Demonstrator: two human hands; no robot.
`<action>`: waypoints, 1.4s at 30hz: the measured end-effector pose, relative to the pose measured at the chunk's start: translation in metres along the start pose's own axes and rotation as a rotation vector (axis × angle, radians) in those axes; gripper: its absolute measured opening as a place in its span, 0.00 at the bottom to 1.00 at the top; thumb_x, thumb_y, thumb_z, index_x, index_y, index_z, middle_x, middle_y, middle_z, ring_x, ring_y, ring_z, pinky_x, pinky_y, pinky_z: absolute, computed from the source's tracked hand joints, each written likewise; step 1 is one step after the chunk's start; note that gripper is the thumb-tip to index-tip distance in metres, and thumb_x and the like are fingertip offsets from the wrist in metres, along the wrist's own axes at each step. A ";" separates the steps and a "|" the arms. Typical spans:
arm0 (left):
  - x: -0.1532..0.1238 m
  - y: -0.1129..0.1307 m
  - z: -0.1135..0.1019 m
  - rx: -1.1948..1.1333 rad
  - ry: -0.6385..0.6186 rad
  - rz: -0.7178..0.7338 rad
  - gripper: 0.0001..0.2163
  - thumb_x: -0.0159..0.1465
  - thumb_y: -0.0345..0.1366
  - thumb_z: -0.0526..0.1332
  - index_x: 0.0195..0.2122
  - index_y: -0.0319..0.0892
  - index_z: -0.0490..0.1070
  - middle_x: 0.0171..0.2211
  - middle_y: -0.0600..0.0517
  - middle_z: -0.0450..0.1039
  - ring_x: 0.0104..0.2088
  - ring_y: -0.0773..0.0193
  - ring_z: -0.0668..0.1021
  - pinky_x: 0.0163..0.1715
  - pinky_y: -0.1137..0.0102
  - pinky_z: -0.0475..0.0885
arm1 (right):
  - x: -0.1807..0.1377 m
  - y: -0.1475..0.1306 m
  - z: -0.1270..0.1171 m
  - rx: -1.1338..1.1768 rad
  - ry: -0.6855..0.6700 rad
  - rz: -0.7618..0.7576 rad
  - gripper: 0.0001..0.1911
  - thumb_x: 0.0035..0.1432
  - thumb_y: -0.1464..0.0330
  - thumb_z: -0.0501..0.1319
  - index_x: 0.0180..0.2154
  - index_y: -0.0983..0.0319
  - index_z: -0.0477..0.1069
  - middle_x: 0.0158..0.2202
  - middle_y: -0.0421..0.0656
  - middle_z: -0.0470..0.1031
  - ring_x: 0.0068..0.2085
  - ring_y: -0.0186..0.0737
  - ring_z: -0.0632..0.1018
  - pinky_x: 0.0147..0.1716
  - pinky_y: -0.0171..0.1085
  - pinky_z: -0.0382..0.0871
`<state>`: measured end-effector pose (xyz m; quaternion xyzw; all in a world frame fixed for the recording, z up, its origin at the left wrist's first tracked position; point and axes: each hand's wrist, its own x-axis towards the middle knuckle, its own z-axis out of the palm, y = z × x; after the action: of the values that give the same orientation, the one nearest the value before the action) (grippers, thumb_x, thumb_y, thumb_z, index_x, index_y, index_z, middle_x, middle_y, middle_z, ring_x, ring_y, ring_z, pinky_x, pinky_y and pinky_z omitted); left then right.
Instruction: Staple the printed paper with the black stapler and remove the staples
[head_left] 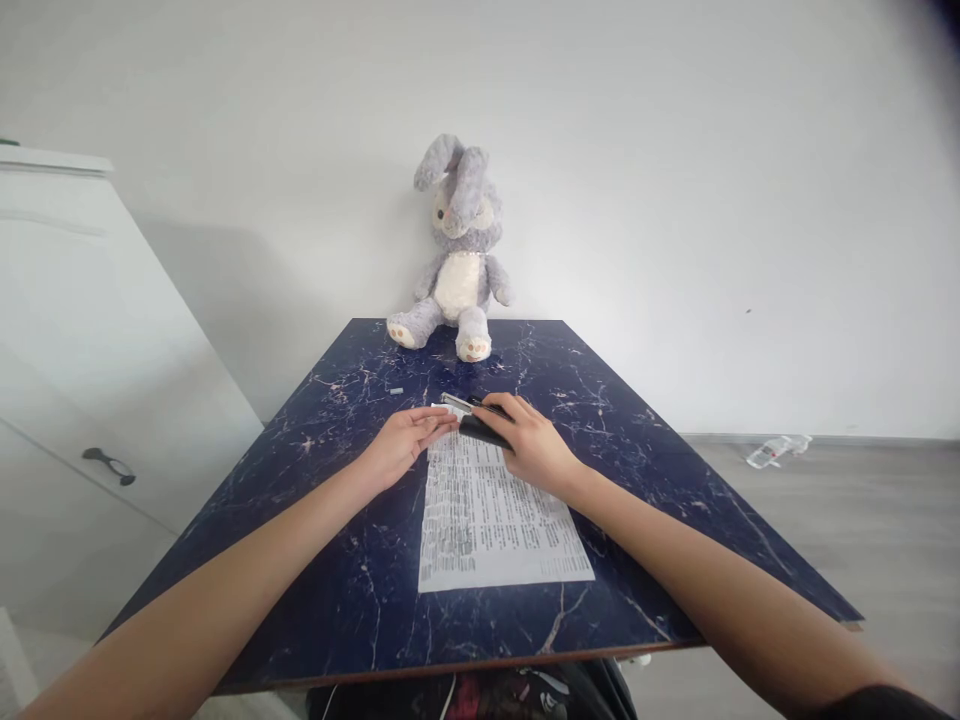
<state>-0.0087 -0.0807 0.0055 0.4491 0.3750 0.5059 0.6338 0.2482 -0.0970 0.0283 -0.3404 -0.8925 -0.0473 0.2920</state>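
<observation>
Gripping what, that right hand [529,445]?

A stapler [480,420], black with a silver top. The fingers curl over it from the near right side, closed around the body.

Where does it sit?

At the far left corner of the printed sheet [495,520], a little beyond the middle of the worktop [637,450]. Its long axis runs roughly along the sheet's far edge, slanting from far left to near right. The silver end points towards the worktop's left edge, away from the palm.

And the left hand [405,440]?

Open and flat, holding nothing. Its fingertips press on that same corner of the sheet, just beside the stapler's silver tip. I cannot tell whether they touch it. So the stapler lies between the two hands, in the right one and straight ahead of the left fingertips.

How does the sheet lie?

Flat, with its long side running from the near edge towards the far edge.

Anything else up there?

A small grey piece [395,390] lies beyond the left hand, too small to name. A plush rabbit [456,260] sits at the far edge, against the wall.

Off the worktop?

A white cabinet [75,350] stands past the left edge. A clear plastic bottle [776,450] lies on the floor to the right.
</observation>
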 end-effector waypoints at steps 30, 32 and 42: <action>-0.044 0.015 0.025 1.424 -0.186 1.515 0.04 0.72 0.34 0.66 0.43 0.41 0.74 0.33 0.53 0.81 0.30 0.65 0.82 0.31 0.69 0.75 | 0.003 -0.012 -0.013 0.594 0.152 -0.311 0.06 0.71 0.70 0.64 0.46 0.59 0.79 0.39 0.44 0.82 0.41 0.41 0.80 0.47 0.46 0.73; -0.039 0.017 0.018 1.396 -0.099 1.495 0.05 0.72 0.37 0.65 0.41 0.42 0.73 0.30 0.54 0.80 0.28 0.65 0.80 0.28 0.69 0.73 | 0.005 -0.001 -0.017 0.567 0.210 -0.183 0.05 0.71 0.69 0.64 0.43 0.58 0.80 0.38 0.44 0.83 0.40 0.42 0.80 0.45 0.45 0.73; 0.043 0.015 -0.089 1.643 0.178 0.449 0.21 0.73 0.42 0.55 0.62 0.37 0.70 0.67 0.34 0.68 0.66 0.42 0.70 0.63 0.49 0.67 | -0.015 0.137 0.007 0.398 0.232 0.842 0.11 0.52 0.61 0.67 0.31 0.62 0.82 0.29 0.46 0.82 0.34 0.45 0.79 0.36 0.41 0.72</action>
<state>-0.0871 -0.0206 -0.0090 0.7882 0.5731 0.2206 -0.0396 0.3405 0.0011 -0.0016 -0.6023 -0.6303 0.2090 0.4429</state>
